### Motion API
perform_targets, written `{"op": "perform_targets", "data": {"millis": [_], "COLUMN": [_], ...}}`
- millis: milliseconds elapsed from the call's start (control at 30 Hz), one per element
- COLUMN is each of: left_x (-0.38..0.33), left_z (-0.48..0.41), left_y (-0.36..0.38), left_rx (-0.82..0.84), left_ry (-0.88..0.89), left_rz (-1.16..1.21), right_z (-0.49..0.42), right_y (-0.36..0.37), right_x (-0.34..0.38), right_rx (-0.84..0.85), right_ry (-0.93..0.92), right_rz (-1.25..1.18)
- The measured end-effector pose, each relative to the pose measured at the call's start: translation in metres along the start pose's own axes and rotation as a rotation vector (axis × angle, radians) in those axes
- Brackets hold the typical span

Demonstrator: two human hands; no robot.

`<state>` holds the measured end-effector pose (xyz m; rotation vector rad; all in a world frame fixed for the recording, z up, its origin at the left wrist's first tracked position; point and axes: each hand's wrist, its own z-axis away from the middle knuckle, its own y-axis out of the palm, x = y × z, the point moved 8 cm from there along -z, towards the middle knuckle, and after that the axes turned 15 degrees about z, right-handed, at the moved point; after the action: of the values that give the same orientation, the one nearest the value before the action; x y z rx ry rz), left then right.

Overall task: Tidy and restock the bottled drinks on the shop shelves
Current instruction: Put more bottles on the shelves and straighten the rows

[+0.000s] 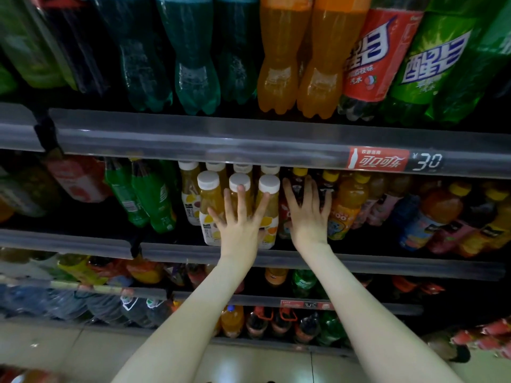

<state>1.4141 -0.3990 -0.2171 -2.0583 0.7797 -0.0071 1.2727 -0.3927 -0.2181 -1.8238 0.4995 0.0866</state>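
Though dim, hands [239, 228] [309, 217] seemingly on bottles [209, 199].

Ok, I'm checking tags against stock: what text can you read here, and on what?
"醒目" and "汽水": red-label bottle, top shelf.
"醒目": green bottle beside it.
"可口可乐": red tag on the shelf strip.
"¥30": price tag just right of it.
"45", faint and uncertain: lower tag.
Labels on the small bottles: too blurred to read.
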Motion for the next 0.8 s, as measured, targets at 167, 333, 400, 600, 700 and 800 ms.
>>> {"op": "perform_targets", "data": {"millis": [167,333,400,600,700,800], "left_x": [0.002,0.009,0.017,0.062,0.096,0.148], "left_z": [0.001,0.039,0.075,0.21,0.283,0.373], "left_y": [-0.002,-0.001,0.005,0.043,0.065,0.098], "left_rx": [0.021,0.052,0.101,0.454,0.732,0.988], "left_ry": [-0.028,0.082,0.11,0.076,-0.078,-0.309], "left_rz": [0.042,0.088,0.132,0.323,0.385,0.371], "right_z": [0.011,0.059,0.093,0.214,0.29,0.377], "right_y": [-0.001,-0.001,0.008,0.097,0.157,0.219], "right_x": [0.005,0.014,0.024,0.096,0.136,0.185], "right_rx": [-0.029,-0.132,-0.167,0.246,0.663,0.94], "right_ry": [0.015,0.038,0.038,-0.032,-0.03,-0.011], "right_rz": [-0.03,-0.114,-0.198,-0.405,-0.457,-0.412]}}
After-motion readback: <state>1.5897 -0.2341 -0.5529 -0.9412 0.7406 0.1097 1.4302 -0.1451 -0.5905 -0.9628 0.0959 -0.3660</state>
